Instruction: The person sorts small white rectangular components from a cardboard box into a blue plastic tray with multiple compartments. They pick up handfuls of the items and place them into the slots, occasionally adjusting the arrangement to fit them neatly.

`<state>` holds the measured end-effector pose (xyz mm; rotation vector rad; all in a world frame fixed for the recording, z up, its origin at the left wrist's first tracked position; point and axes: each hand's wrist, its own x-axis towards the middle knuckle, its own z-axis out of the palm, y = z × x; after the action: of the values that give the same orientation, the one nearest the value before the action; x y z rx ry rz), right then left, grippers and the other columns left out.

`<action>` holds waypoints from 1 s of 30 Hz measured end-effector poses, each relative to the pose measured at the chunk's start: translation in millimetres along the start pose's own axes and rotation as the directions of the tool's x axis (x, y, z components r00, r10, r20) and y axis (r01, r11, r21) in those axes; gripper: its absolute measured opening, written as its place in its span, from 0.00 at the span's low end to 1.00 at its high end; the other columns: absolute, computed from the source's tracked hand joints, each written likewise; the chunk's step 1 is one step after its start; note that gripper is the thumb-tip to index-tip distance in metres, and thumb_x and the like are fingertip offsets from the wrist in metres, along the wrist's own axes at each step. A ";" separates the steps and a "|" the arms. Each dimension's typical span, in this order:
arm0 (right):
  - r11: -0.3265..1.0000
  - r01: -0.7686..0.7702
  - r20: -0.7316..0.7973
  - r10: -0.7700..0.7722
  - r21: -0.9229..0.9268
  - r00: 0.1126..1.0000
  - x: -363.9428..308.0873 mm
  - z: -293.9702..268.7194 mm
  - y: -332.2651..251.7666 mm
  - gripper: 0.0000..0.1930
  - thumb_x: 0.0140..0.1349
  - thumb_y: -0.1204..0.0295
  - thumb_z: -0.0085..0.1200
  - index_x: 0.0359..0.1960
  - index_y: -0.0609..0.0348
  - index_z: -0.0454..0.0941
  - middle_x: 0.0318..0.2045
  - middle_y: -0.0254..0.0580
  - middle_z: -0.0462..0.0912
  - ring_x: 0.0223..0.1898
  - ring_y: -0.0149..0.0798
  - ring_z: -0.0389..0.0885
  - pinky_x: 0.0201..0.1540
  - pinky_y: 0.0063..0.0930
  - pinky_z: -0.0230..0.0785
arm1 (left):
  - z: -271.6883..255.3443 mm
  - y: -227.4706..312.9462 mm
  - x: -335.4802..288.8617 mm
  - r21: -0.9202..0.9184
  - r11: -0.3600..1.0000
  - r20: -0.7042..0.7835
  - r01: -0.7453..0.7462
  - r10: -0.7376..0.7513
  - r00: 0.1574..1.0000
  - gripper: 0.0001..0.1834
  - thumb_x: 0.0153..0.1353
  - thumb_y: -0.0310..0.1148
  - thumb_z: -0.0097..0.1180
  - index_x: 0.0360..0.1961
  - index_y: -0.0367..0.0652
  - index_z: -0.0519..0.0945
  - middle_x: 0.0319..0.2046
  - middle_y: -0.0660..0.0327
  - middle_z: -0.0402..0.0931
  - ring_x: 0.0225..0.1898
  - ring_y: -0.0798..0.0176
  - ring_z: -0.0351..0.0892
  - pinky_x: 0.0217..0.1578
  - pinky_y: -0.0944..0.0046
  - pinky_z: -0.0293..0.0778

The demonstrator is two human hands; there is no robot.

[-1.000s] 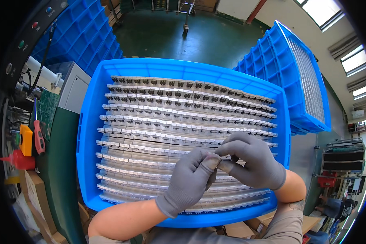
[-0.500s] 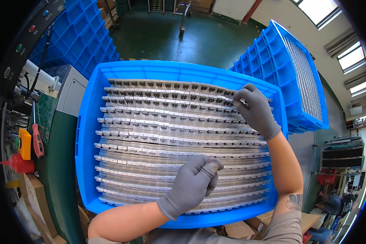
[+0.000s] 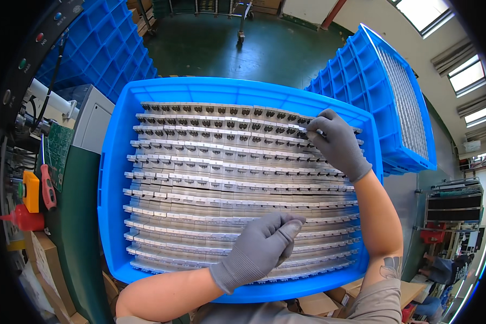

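Observation:
A large blue plastic bin (image 3: 107,178) is filled with rows of small silver-grey metal parts (image 3: 216,170); those in the far rows show black pieces on top. My right hand (image 3: 337,143), in a grey knit glove, is over the far right rows with thumb and fingers pinched together. A small pale sliver (image 3: 298,128) shows at its fingertips; its kind is too small to tell. My left hand (image 3: 262,245), gloved alike, hovers over the near middle rows. Its fingers are curled with the thumb pressed on them, hiding whatever they may hold.
More blue bins (image 3: 100,48) are stacked at the far left, and another filled bin (image 3: 386,102) stands at the right. Left of my bin, a green-topped bench (image 3: 81,216) carries a red-handled screwdriver (image 3: 48,186), a circuit board (image 3: 59,148) and a red bottle (image 3: 27,217).
My left hand has shifted slightly to the right. The right hand has moved a little left at the same rows, and the pale sliver now shows brighter at its fingertips.

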<state>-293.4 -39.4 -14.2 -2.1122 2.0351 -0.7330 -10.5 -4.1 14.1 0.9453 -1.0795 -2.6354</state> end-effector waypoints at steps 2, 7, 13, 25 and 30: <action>0.999 -0.014 0.010 0.014 -0.030 1.000 0.5 -1.5 -3.1 0.03 0.60 0.73 0.60 0.35 0.57 0.83 0.36 0.45 0.81 0.39 0.50 0.81 0.42 0.42 0.75 | 0.2 -1.5 0.7 -0.002 1.000 0.004 0.003 -0.003 1.000 0.20 0.76 0.40 0.49 0.57 0.34 0.75 0.19 0.68 0.65 0.19 0.76 0.59 0.20 0.72 0.58; 0.995 0.030 -0.010 -0.031 -0.096 0.999 1.5 0.1 -8.5 0.04 0.59 0.75 0.60 0.35 0.58 0.83 0.36 0.45 0.81 0.39 0.50 0.81 0.42 0.42 0.75 | 1.5 2.3 -0.8 0.034 0.999 0.002 0.029 -0.029 1.000 0.21 0.76 0.41 0.48 0.59 0.34 0.74 0.20 0.68 0.65 0.20 0.76 0.60 0.20 0.71 0.58; 0.992 0.067 -0.003 -0.068 -0.109 0.998 -4.8 -3.4 -12.0 0.10 0.58 0.80 0.56 0.41 0.59 0.85 0.38 0.46 0.82 0.40 0.50 0.82 0.44 0.41 0.76 | -1.6 2.0 -1.2 0.003 0.999 -0.009 0.053 -0.053 0.999 0.21 0.77 0.45 0.45 0.54 0.36 0.76 0.19 0.67 0.67 0.19 0.75 0.62 0.20 0.71 0.61; 0.947 -0.085 0.071 0.066 0.309 0.995 -25.0 -34.4 -82.2 0.10 0.57 0.79 0.62 0.41 0.58 0.85 0.33 0.43 0.82 0.32 0.43 0.81 0.35 0.32 0.75 | -6.5 3.0 -1.2 -0.073 0.996 -0.077 -0.054 0.049 0.996 0.43 0.73 0.67 0.26 0.54 0.34 0.76 0.21 0.64 0.72 0.19 0.75 0.65 0.20 0.75 0.63; 0.891 0.055 0.301 -0.210 0.451 0.930 -39.3 -44.8 -131.6 0.08 0.55 0.74 0.65 0.37 0.56 0.85 0.30 0.44 0.81 0.30 0.47 0.81 0.32 0.37 0.74 | -3.4 -0.8 2.1 -0.018 0.991 -0.169 -0.130 0.125 0.978 0.46 0.72 0.69 0.22 0.58 0.35 0.75 0.22 0.65 0.72 0.20 0.76 0.65 0.20 0.75 0.63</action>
<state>-191.7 21.3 68.6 -1.9596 1.4001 -0.6982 -10.1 -6.3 10.6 1.0335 -1.0235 -2.4146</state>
